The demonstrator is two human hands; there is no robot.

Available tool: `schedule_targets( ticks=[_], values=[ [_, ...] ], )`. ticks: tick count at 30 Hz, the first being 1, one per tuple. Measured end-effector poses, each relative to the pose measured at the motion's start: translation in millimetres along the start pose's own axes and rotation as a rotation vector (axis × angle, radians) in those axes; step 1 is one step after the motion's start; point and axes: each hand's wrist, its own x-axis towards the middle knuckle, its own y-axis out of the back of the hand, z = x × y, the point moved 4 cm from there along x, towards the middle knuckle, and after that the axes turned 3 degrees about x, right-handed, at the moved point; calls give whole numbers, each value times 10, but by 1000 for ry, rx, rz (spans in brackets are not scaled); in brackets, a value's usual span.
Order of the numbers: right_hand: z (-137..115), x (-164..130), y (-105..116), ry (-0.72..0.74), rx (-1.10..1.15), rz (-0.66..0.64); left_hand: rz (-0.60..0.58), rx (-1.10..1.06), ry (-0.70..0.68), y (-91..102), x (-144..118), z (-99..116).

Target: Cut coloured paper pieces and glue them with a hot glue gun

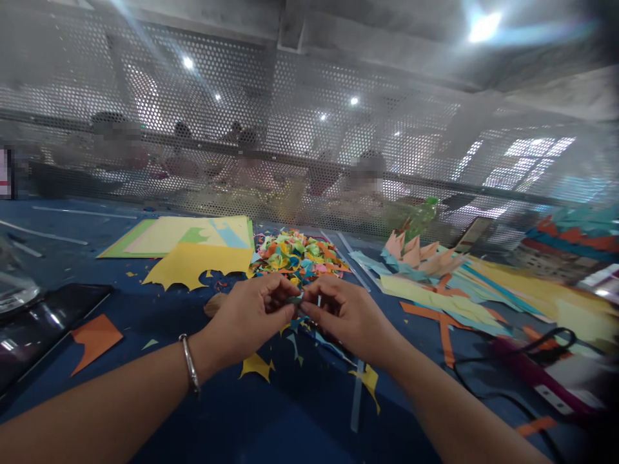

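While both hands met at the centre of the frame, a small strip of teal paper (pixel 293 299) was pinched between them, just above the blue tabletop (pixel 271 419). The left hand (pixel 249 316), with a metal bangle (pixel 190 365) on its wrist, had its grip clenched on the strip's left end; the right hand (pixel 345 314) grasped the right end with thumb and forefinger. The strip was largely hidden by the fingertips, so whether it was being folded, rolled or knotted could not be told.

Directly behind the hands, toward the middle of the frame, lay a heap of small multicoloured paper pieces (pixel 296 252). A yellow sheet with jagged cut-outs (pixel 196 264) lay to the left of that heap, and a stack of coloured sheets (pixel 186 235) sat beyond it. Loose offcut strips (pixel 449 303) were spread across the right of the frame, and an orange scrap (pixel 94 338) lay at lower left.

Doing the work well seemed to call for keeping the pinch close to the strip's middle, fingertips nearly touching, so that thin paper creased where wanted rather than buckling. Light, even pressure from both sides probably mattered, since a hard tug could tear so narrow a piece. Holding it clear of the scraps scattered on the tabletop below would likely keep stray bits from catching in the work.
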Motion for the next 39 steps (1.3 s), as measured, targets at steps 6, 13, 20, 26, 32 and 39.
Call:
schedule_targets(
  ticks=[6, 13, 20, 26, 32, 39],
  values=[
    [47, 11, -16, -48, 45, -33, 18, 174, -24, 37, -19, 42],
    [54, -3, -2, -55, 46, -37, 5, 324, -59, 65, -39, 20],
    [59, 1, -17, -41, 65, -27, -75, 160, 16, 35, -18, -5],
    [30, 13, -22, -24, 68, -34, -60, 218, 14, 27, -13, 42],
    [13, 5, -2, -23, 32, -25, -26, 227, 6, 30, -37, 110],
    [-14, -3, -21, 16, -6, -72, -51, 443, -36, 52, -28, 138]
  ],
)
